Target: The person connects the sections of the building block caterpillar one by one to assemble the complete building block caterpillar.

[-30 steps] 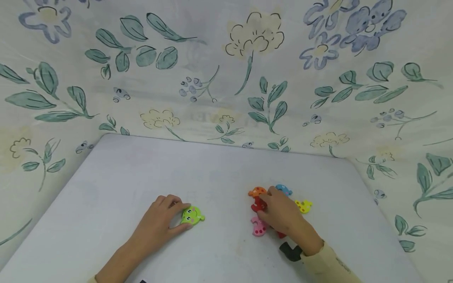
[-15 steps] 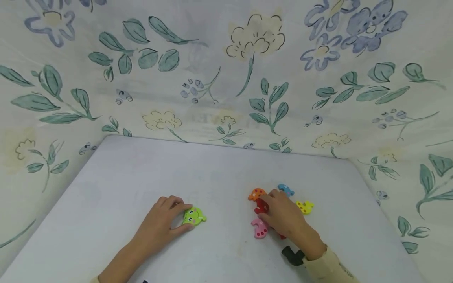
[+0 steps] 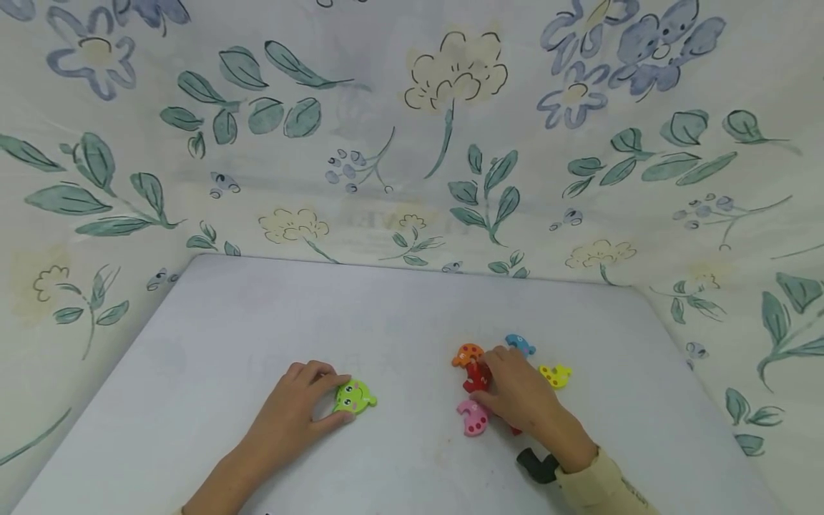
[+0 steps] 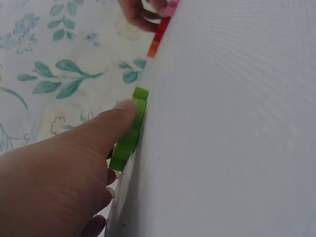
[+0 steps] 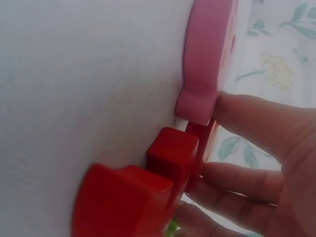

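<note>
Lying flat — green frog piece (image 3: 353, 396) faces up, left hand (image 3: 291, 409) pinching it.

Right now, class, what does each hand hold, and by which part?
The left hand pinches the green piece by its left edge, flat on the table. The right hand lies over the red piece, fingers at its edge; a grip cannot be told.

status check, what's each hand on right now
Left hand pinches green frog piece. Right hand grips red piece; pink piece touching it.
</note>
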Motion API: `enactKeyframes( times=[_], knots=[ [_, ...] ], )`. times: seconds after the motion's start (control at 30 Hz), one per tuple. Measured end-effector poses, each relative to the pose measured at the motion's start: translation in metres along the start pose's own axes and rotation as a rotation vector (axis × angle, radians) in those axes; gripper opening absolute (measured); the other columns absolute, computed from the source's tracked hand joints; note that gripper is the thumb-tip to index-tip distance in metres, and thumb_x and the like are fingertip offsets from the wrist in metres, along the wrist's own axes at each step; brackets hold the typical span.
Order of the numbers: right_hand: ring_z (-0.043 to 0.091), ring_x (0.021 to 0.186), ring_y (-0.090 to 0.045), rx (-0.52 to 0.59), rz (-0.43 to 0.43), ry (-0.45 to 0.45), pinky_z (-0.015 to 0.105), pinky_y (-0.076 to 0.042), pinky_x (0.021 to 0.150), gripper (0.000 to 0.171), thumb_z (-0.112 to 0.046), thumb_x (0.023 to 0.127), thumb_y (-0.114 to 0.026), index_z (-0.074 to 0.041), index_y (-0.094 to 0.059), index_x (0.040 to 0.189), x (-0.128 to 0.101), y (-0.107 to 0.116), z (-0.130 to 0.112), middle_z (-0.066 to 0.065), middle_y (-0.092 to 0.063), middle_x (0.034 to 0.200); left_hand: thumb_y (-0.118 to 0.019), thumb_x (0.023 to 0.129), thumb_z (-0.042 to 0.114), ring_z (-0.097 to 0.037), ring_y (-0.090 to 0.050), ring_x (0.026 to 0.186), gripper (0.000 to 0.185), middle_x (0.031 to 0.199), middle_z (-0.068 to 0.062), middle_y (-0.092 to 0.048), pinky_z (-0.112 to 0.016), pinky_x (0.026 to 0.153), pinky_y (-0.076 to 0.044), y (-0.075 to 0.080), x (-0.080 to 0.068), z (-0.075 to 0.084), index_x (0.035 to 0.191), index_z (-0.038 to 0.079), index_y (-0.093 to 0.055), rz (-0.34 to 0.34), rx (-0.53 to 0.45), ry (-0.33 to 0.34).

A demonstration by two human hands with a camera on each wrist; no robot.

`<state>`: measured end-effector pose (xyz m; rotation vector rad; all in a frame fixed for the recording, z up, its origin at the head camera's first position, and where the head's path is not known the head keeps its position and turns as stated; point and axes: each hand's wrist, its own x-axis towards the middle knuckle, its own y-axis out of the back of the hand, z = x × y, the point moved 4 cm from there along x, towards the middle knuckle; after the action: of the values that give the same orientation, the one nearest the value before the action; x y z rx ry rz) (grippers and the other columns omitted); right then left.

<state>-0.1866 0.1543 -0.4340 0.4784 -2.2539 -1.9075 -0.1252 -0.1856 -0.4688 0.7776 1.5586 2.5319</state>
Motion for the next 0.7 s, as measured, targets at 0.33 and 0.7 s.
enactKeyframes(
  times=[0.33,0.7],
  knots=[
    [0.025,0.105,-0.059,-0.019,-0.001,-0.004,0.04,-0.058,0.089,0.056,-0.042,0.083,-0.089,-0.007,-0.07,0.122,0.0019,-0.0016,-0.0002,0.009,-0.066,0.116,-0.087,0.085,0.04,-0.015,-0.051,0.113,0.054,0.125,0.009,-0.059,-0.042,0.096,-0.048,0.0006,-0.0024,-0.0034,0.133,0.02,-0.072,-0.042,-0.054,-0.005],
    [0.023,0.104,-0.058,-0.016,0.0,0.005,0.04,-0.059,0.087,0.058,-0.04,0.082,-0.09,-0.007,-0.07,0.125,0.0021,-0.0003,0.0008,0.007,-0.065,0.116,-0.081,0.092,0.04,-0.015,-0.049,0.117,0.052,0.129,0.01,-0.058,-0.043,0.1,-0.048,0.0045,-0.0031,-0.0056,0.138,0.02,-0.069,-0.083,-0.068,-0.031]
  ],
)
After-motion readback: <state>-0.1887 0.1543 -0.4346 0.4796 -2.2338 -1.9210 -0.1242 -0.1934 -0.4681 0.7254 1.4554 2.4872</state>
